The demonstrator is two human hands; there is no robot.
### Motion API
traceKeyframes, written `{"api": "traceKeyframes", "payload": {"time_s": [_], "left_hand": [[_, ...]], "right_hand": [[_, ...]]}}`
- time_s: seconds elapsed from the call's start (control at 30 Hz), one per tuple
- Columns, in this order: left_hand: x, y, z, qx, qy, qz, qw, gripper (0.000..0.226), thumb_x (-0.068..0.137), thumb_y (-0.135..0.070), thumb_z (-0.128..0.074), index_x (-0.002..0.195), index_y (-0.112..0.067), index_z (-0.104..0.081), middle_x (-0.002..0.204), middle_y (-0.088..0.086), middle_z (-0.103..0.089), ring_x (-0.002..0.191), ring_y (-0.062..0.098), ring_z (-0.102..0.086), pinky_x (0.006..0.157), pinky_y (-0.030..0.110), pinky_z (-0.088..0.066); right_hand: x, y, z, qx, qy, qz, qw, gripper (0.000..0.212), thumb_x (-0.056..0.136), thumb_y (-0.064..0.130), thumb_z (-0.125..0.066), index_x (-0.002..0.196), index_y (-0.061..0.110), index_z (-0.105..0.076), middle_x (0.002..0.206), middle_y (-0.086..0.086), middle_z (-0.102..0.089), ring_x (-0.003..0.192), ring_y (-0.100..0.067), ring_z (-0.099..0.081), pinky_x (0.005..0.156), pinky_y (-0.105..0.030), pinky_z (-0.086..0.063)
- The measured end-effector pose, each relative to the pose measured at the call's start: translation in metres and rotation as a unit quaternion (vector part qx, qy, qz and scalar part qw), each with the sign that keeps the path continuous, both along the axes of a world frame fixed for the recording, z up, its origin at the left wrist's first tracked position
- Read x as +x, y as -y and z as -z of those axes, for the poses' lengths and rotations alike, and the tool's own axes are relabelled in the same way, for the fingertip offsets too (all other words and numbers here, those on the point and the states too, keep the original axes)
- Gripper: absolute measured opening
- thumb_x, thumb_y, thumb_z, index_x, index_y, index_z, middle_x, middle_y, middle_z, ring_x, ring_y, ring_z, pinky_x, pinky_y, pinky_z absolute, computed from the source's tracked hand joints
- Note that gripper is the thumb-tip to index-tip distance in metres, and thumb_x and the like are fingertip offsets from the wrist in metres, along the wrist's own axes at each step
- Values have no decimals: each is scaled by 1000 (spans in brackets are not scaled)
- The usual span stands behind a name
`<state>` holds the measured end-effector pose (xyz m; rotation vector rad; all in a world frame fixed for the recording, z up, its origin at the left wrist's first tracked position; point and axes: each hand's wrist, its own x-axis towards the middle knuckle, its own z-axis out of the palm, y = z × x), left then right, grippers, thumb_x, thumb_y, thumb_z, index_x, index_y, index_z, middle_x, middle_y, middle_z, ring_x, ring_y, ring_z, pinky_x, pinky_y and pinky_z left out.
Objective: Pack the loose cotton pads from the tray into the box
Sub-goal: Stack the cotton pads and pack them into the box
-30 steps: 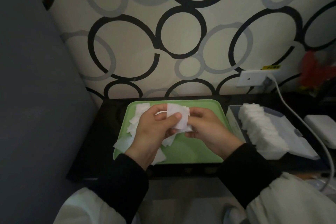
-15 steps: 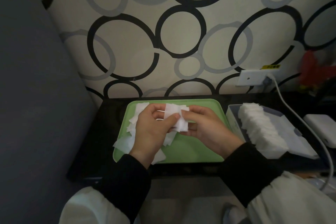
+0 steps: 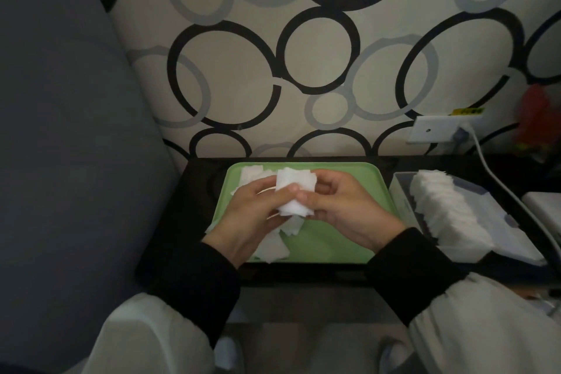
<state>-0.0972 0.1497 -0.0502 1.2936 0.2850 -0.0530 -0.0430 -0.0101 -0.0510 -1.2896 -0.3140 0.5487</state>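
A small stack of white cotton pads [image 3: 296, 191] is held between my left hand [image 3: 252, 215] and my right hand [image 3: 343, 209], above the green tray [image 3: 334, 246]. Both hands pinch the stack, thumbs on its near face. Loose pads [image 3: 273, 247] lie on the tray's left side under my left hand, and more [image 3: 252, 171] show at its far left corner. To the right stands the open box [image 3: 400, 191], with a long row of pads [image 3: 449, 209] standing in it.
The tray and box rest on a black table [image 3: 182, 237] against a wall with ring patterns. A white cable [image 3: 498, 179] runs from a wall socket [image 3: 437, 130] past the box. A white device [image 3: 543, 203] sits at far right. A grey cushion [image 3: 66, 161] fills the left.
The stack has been squared up between both hands and turned more upright. The hands stayed over the tray's middle.
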Motion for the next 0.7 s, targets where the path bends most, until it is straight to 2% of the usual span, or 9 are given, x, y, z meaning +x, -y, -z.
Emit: {"api": "traceKeyframes", "payload": {"time_s": [0.1, 0.23, 0.3, 0.37, 0.4, 0.5, 0.6, 0.7], "left_hand": [[-14, -12, -8, -67, 12, 38, 997, 45, 79, -22, -72, 119, -3, -68, 112, 12, -73, 100, 22, -71, 79, 27, -57], [-36, -24, -9, -54, 23, 32, 998, 40, 83, -19, -70, 120, -2, -67, 114, 15, -72, 104, 25, -71, 78, 28, -57], [-48, -30, -10, -43, 29, -11, 999, 33, 86, -15, -69, 117, -3, -68, 106, 12, -75, 94, 20, -73, 70, 24, -57], [-55, -40, -9, -32, 22, -88, 995, 23, 90, -12, -67, 112, -4, -69, 96, 7, -77, 83, 15, -74, 63, 22, -56], [-56, -46, -8, -17, 14, -124, 992, 21, 91, -13, -67, 110, -5, -69, 94, 7, -77, 81, 14, -74, 61, 23, -56], [-60, -65, -2, 5, -10, -174, 985, 17, 91, -17, -69, 106, -8, -71, 97, 7, -76, 81, 13, -73, 63, 26, -56], [-59, -75, 2, 9, -11, -186, 982, 13, 92, -17, -68, 103, -11, -72, 93, 4, -76, 83, 14, -71, 71, 29, -56], [-54, -77, 4, 21, -6, -171, 985, 17, 92, -19, -68, 107, -12, -72, 96, 5, -76, 88, 17, -71, 73, 30, -56]], "right_hand": [[-8, -8, -3, -12, 21, 0, 1000, 47, 76, 0, -72, 120, -8, -59, 119, -32, -63, 96, -33, -68, 75, -35, -61], [-25, -23, -6, -81, 80, 2, 994, 36, 77, -1, -77, 110, -6, -63, 101, -27, -66, 85, -29, -71, 73, -39, -61], [-34, -31, -8, -94, 92, -6, 991, 24, 83, 3, -74, 105, -1, -66, 88, -17, -69, 77, -26, -71, 66, -35, -60], [-36, -35, -8, -119, 96, 12, 988, 8, 95, 8, -62, 101, 6, -67, 80, -9, -72, 69, -23, -71, 59, -29, -55], [-34, -35, -5, -148, 99, 34, 983, 11, 98, 8, -57, 99, 8, -67, 79, -9, -73, 67, -21, -70, 57, -28, -53], [-25, -30, 15, -304, 158, 59, 938, 15, 95, 9, -56, 89, 13, -69, 81, -6, -74, 69, -20, -70, 58, -24, -50], [-23, -33, 34, -427, 243, -19, 871, 5, 84, 24, -71, 80, 21, -71, 81, 8, -71, 79, -14, -67, 67, -20, -46], [-29, -47, 41, -493, 275, -54, 824, 35, 70, 44, -83, 90, 21, -66, 91, 7, -64, 83, -13, -60, 67, -23, -45]]}}
